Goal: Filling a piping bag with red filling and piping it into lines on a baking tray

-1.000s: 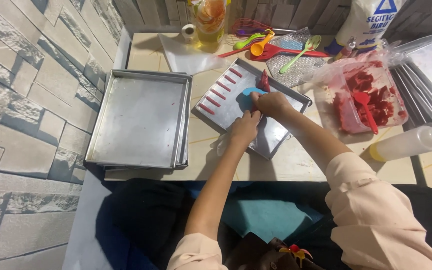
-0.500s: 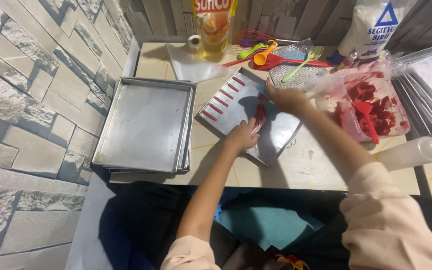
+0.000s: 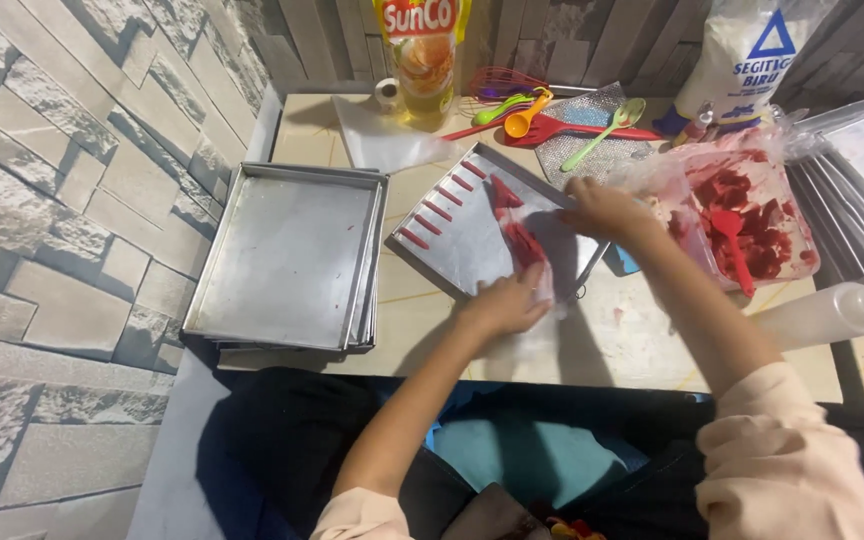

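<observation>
Grasping the red-filled piping bag (image 3: 522, 240) with both hands (left (image 3: 504, 304) at its lower end, right (image 3: 602, 208) above), squeeze steadily over the baking tray (image 3: 452, 240), spacing strips evenly.

Left hand (image 3: 504, 303): palm down, fingers curled closed, forearm extended forward.
Right hand (image 3: 602, 208): fingers pinched, arm reaching across, sleeve pushed back.
</observation>
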